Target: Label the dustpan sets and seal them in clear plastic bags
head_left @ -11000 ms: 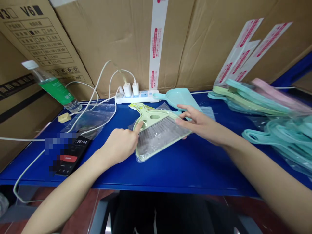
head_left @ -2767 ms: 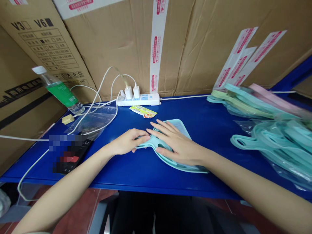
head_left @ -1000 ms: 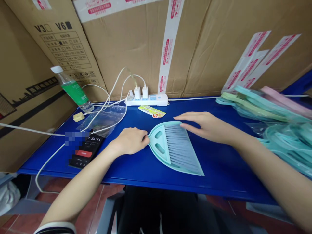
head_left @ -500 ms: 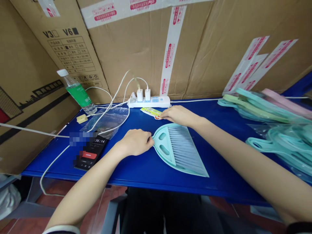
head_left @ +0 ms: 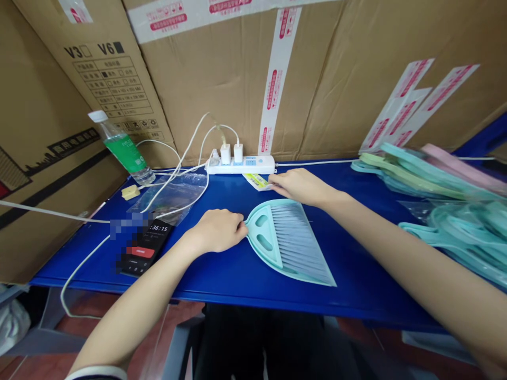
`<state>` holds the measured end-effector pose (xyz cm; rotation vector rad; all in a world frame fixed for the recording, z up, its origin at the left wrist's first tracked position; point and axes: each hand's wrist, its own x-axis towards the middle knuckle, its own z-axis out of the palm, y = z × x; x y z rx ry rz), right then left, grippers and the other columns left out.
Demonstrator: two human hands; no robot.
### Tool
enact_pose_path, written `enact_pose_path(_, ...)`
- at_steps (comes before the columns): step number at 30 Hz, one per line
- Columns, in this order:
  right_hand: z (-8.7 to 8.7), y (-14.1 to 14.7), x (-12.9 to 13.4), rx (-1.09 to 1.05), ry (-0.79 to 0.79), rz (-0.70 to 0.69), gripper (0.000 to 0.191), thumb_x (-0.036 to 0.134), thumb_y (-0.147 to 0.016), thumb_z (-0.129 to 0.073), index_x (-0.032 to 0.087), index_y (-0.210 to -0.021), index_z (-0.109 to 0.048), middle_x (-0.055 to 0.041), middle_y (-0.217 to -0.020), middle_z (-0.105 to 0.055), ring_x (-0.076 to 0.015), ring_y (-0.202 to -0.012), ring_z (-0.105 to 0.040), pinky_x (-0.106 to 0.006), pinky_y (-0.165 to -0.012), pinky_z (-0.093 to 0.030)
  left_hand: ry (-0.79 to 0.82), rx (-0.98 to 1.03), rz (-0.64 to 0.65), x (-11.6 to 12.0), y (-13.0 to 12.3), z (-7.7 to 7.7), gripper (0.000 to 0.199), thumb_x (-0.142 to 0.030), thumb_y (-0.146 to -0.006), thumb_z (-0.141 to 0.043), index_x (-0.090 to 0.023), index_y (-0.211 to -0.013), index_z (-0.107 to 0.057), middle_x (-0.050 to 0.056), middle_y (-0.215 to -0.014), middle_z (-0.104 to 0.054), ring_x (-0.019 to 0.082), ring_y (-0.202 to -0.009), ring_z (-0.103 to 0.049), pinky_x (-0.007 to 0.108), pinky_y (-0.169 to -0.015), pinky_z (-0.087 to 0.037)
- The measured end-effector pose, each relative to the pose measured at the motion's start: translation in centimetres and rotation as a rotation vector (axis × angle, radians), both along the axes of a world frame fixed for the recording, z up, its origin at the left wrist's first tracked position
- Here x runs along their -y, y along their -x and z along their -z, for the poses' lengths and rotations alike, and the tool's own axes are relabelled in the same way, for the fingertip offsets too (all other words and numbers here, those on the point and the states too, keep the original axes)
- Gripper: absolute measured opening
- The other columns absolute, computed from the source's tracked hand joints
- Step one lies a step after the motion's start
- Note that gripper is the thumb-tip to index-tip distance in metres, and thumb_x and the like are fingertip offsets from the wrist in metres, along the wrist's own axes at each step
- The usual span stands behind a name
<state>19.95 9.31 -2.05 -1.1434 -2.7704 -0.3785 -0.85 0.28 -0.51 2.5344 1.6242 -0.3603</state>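
Observation:
My left hand [head_left: 218, 230] is closed round the handle end of a mint-green dustpan [head_left: 266, 258], with a brush [head_left: 303, 243] of grey-blue bristles nested in it. The set lies flat on the blue table, its wide edge to the right. Beyond it, my right hand [head_left: 298, 186] pinches the right end of a yellow-and-white printed card [head_left: 256, 181], just in front of the power strip. My fingers cover part of the card. The dustpan's handle is mostly hidden inside my left hand.
A white power strip [head_left: 241, 165] with chargers and cables stands against the cardboard [head_left: 222, 79]. At left are a water bottle [head_left: 125, 153], a plastic bag [head_left: 178, 192] and a phone [head_left: 146, 248]. More dustpan sets [head_left: 455, 232] in mint, green and pink are piled at right on the blue table [head_left: 356, 269].
My right hand has drawn the card to the right, and the card has turned in its fingers. The left hand keeps its hold on the dustpan. The view has shifted slightly.

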Motion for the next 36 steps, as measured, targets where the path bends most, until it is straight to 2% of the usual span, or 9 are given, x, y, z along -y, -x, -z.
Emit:
enact_pose_path(5, 0.2, -1.0, 0.2, -0.029, -0.014, 0.025, 0.021, 0.019, -0.092, -0.046, 0.020, -0.097, -0.067, -0.0077, -0.090, -0.077, -0.0207, -0.071, -0.069, -0.029, -0.058, -0.040, 0.008, -0.011, 0.001, 0.1, -0.1, -0.1, 0.036, -0.031, -0.094, -0.032, -0.020, -0.084, -0.065, 0.009, -0.088, -0.074, 0.028, -0.087, -0.070, 0.036, -0.073, -0.049)
enact_pose_path(10, 0.4, -1.7, 0.4, -0.073, 0.010, 0.058, 0.022, 0.021, -0.092, -0.049, 0.021, -0.101, -0.069, -0.0073, -0.101, -0.076, -0.0230, -0.083, -0.071, -0.030, -0.062, -0.045, 0.029, -0.030, 0.013, 0.0, 0.0, -0.3, 0.036, -0.031, -0.095, -0.030, -0.020, -0.086, -0.063, 0.009, -0.090, -0.073, 0.030, -0.090, -0.069, 0.037, -0.074, -0.049)
enact_pose_path(15, 0.3, -2.1, 0.7, -0.085, 0.065, 0.087, 0.026, 0.023, -0.094, -0.047, 0.020, -0.100, -0.072, -0.0073, -0.106, -0.075, -0.0247, -0.093, -0.071, -0.031, -0.069, -0.049, 0.075, -0.006, 0.050, -0.3, 0.5, -0.4, 0.036, -0.032, -0.098, -0.024, -0.022, -0.095, -0.059, 0.007, -0.097, -0.072, 0.027, -0.094, -0.068, 0.035, -0.077, -0.048)
enact_pose_path(19, 0.1, -2.2, 0.9, -0.074, 0.090, 0.127, 0.032, 0.021, -0.096, -0.042, 0.021, -0.107, -0.072, -0.0070, -0.109, -0.074, -0.0245, -0.095, -0.070, -0.032, -0.070, -0.049, 0.104, 0.026, 0.070, -0.5, 0.7, -0.5, 0.036, -0.033, -0.099, -0.023, -0.023, -0.092, -0.057, 0.005, -0.094, -0.070, 0.024, -0.092, -0.067, 0.032, -0.076, -0.047)
enact_pose_path(23, -0.2, -1.9, 1.4, -0.054, 0.097, 0.151, 0.031, 0.019, -0.094, -0.044, 0.021, -0.104, -0.073, -0.0071, -0.105, -0.075, -0.0234, -0.091, -0.069, -0.030, -0.065, -0.045, 0.116, 0.039, 0.056, -0.5, 0.5, -0.6, 0.035, -0.033, -0.100, -0.024, -0.023, -0.087, -0.055, 0.003, -0.088, -0.068, 0.022, -0.088, -0.065, 0.031, -0.076, -0.045)
enact_pose_path(27, -0.7, -1.5, 2.1, -0.042, 0.086, 0.176, 0.028, 0.017, -0.092, -0.047, 0.020, -0.099, -0.074, -0.0072, -0.098, -0.075, -0.0212, -0.081, -0.068, -0.028, -0.057, -0.036, 0.125, 0.040, 0.036, -0.5, 0.5, -0.6, 0.034, -0.033, -0.099, -0.025, -0.023, -0.084, -0.054, 0.003, -0.084, -0.067, 0.022, -0.086, -0.065, 0.031, -0.075, -0.045)
enact_pose_path(32, -1.2, -1.3, 2.6, -0.044, 0.064, 0.200, 0.028, 0.012, -0.089, -0.049, 0.018, -0.099, -0.074, -0.0083, -0.095, -0.073, -0.0194, -0.081, -0.065, -0.028, -0.055, -0.030, 0.131, 0.091, 0.035, -0.6, 0.6, -0.4, 0.033, -0.034, -0.098, -0.027, -0.023, -0.083, -0.054, 0.004, -0.088, -0.068, 0.024, -0.088, -0.065, 0.035, -0.079, -0.046)
enact_pose_path(36, -1.5, -1.3, 2.8, -0.046, 0.053, 0.210, 0.028, 0.010, -0.087, -0.050, 0.018, -0.101, -0.073, -0.0083, -0.093, -0.071, -0.0181, -0.078, -0.062, -0.028, -0.054, -0.027, 0.180, 0.192, 0.052, -1.1, 0.9, -0.1, 0.034, -0.034, -0.098, -0.027, -0.023, -0.086, -0.057, 0.003, -0.092, -0.069, 0.023, -0.090, -0.065, 0.032, -0.081, -0.045)
